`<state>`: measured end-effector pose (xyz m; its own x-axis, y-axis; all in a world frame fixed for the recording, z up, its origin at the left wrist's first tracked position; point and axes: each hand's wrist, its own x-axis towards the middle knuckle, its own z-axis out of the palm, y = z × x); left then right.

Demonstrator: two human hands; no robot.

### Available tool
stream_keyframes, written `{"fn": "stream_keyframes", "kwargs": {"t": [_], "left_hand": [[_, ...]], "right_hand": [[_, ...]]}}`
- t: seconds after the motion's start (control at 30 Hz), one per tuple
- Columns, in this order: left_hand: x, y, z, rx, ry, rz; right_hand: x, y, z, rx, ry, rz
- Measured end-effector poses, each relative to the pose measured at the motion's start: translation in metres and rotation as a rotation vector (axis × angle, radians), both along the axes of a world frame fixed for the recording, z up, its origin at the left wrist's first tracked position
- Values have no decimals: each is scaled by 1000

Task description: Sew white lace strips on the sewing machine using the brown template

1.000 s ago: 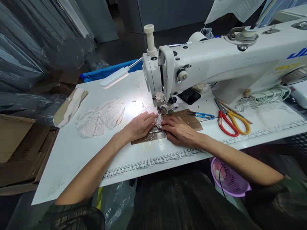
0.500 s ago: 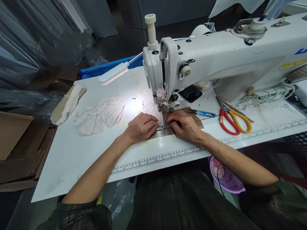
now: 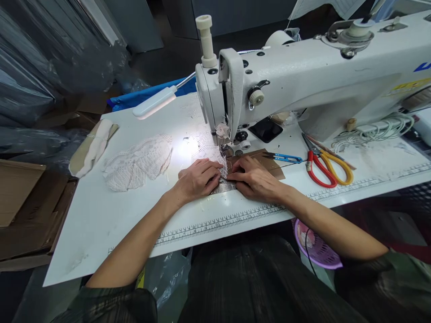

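White openwork lace strip (image 3: 223,165) is lying by the needle of the white metal sewing machine (image 3: 286,85), which is blocking twelve o'clock. Left hand (image 3: 198,178), fingers close together, and right hand (image 3: 256,180), fingers bent, are touching its edges; any pinch is unclear. Blue metal snips (image 3: 287,158) and red-and-yellow-handled scissors (image 3: 327,168) are lying toward three, a pale lace panel (image 3: 138,162) toward nine.

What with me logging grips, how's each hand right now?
Left hand: half curled at the lace; grip can't be told.
Right hand: half curled, fingertips by the lace; pinch can't be told.
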<state>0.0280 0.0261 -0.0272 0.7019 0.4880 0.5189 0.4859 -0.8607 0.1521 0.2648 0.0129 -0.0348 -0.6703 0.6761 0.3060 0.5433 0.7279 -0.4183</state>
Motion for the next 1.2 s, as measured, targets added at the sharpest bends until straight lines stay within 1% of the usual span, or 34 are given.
{"fn": "stream_keyframes", "kwargs": {"t": [0.07,0.13,0.23,0.4,0.5,0.57,0.6,0.67,0.73,0.83,0.93,1.03,1.2], "left_hand": [[0,0,0,51,67,5],[0,-1,2,69,117,10],[-1,-1,6,93,134,13],[-2,-1,9,154,185,-48],[-1,-1,9,176,211,-64],[-1,-1,9,199,213,-62],[-1,-1,9,208,209,-63],[-1,-1,9,205,191,-67],[-2,-1,8,165,174,-65],[-3,-1,6,110,165,-58],[-3,-1,4,121,177,-49],[-2,-1,4,136,184,-49],[-2,-2,6,173,205,-86]], "right_hand": [[1,0,1,-20,10,19],[2,0,1,-30,14,26],[1,0,0,-35,25,30],[1,-1,1,-51,28,20],[5,7,10,-129,47,55],[9,20,17,-218,82,94],[11,26,19,-240,95,88],[12,38,20,-201,68,49],[11,43,16,-169,42,27],[8,39,5,-114,68,3],[6,31,-2,-61,91,-7],[5,27,-2,-52,71,-8],[4,27,-1,-53,64,-8]]}}
